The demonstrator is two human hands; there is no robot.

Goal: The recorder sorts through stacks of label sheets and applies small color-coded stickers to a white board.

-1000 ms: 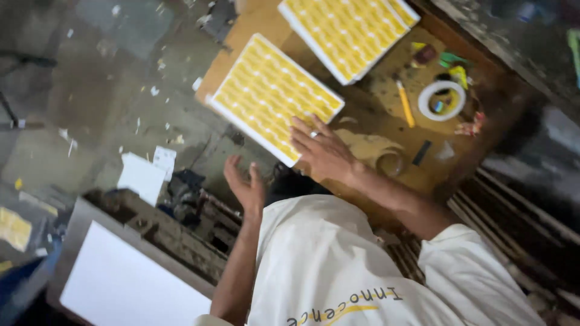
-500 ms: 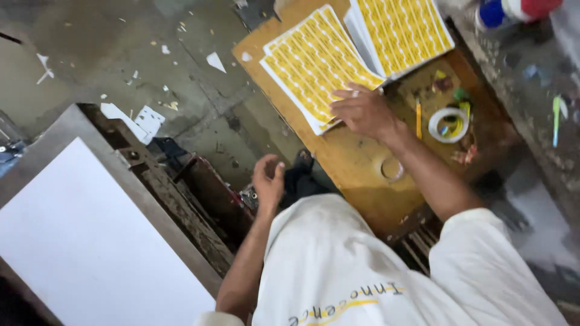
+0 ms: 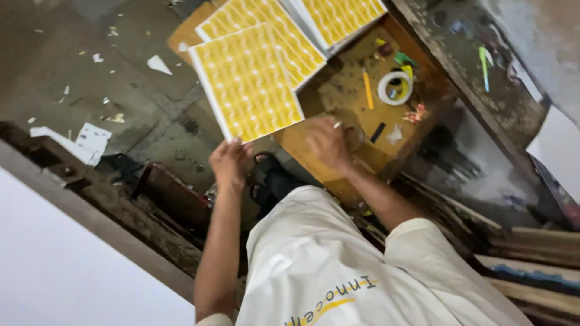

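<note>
Left hand [image 3: 228, 162] fingers pinch the near corner of the yellow sheet [image 3: 246, 84]; its long axis runs away from them. Right hand [image 3: 326, 143], fingers curled, rests on the worktop [image 3: 338, 90] beside that sheet.

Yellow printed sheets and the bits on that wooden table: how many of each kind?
Yellow printed sheets: 3, one held by the left hand, two lying flat
Tape roll: 1
Yellow pencil: 1
Total: 5

Tape roll [image 3: 394, 88], yellow pencil [image 3: 367, 90] — wooden table [image 3: 338, 96].
</note>
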